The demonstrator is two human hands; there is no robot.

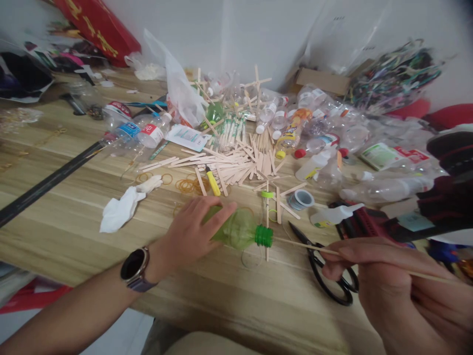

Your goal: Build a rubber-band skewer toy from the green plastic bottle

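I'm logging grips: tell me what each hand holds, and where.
The left hand holds the green bottle by its body; the right hand pinches a thin stick partway along its length.

Two hands were counted, one left hand (pixel 199 224) and one right hand (pixel 391 281). One green plastic bottle (pixel 240 229) lay under the left; one wooden skewer (pixel 295 243) was held in the right. Behind the left hand was one smartwatch (pixel 133 266); to its left, one crumpled white tissue (pixel 120 211). Beside the right hand was one pair of scissors (pixel 313 259); beyond it, one tape roll (pixel 294 201) and two glue bottles (pixel 330 216). Wooden craft sticks (pixel 236 163), beyond the left hand, overlapped too closely for a count.
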